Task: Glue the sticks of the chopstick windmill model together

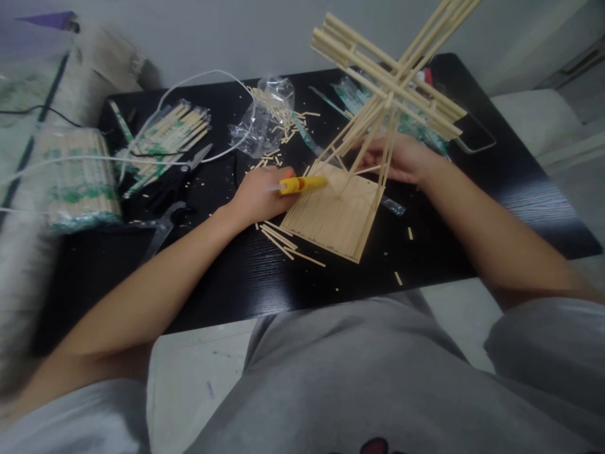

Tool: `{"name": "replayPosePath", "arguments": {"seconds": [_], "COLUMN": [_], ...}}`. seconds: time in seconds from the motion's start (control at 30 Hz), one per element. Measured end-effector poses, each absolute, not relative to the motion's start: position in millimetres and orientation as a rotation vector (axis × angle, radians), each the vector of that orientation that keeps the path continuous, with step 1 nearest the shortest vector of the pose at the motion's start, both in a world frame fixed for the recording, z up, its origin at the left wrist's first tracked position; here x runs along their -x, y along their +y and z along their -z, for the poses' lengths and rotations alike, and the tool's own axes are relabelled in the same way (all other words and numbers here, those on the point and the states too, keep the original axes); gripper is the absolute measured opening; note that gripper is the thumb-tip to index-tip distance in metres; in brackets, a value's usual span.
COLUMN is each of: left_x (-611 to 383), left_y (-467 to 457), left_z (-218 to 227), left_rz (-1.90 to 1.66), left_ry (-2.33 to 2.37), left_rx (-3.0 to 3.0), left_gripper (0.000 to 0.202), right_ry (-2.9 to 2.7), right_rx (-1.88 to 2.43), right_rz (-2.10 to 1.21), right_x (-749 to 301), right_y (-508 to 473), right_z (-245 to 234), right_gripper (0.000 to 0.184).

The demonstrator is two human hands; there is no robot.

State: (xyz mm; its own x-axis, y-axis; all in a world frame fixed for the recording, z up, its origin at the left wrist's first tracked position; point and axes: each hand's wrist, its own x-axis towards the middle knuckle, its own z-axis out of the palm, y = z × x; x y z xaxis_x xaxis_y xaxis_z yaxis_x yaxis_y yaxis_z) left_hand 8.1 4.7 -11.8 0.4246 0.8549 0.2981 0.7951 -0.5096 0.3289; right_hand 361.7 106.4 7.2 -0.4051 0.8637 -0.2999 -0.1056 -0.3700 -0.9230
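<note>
My left hand (259,197) is closed around a yellow glue gun (302,184) whose nozzle points right over a square base of wooden sticks (331,214). From that base rises a frame of long chopsticks (387,82) crossing high above the table. My right hand (401,157) sits behind the upright sticks at the base's far corner, fingers curled around them. Loose cut sticks (283,238) lie by the base's left edge.
The black table (236,277) carries black scissors (189,169), pliers (163,228), a white cable (189,82), a crumpled clear bag (262,123) with stick offcuts, and packs of wrapped chopsticks (165,142). A large bundle of chopsticks (70,180) sits at the left edge.
</note>
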Motion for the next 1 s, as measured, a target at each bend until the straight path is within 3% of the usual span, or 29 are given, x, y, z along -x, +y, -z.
{"name": "replayPosePath", "arguments": {"seconds": [1.0], "left_x": [-9.8], "left_y": [4.2], "left_z": [9.5], "left_rz": [-0.59], "left_ry": [1.493], "left_rx": [-2.545], "left_gripper": [0.011], "right_ry": [-1.187], "right_rx": [1.111], "right_rz": [-1.823], "right_x": [-358.2], "right_y": [103.1], "right_z": [-9.4], "right_gripper": [0.026]}}
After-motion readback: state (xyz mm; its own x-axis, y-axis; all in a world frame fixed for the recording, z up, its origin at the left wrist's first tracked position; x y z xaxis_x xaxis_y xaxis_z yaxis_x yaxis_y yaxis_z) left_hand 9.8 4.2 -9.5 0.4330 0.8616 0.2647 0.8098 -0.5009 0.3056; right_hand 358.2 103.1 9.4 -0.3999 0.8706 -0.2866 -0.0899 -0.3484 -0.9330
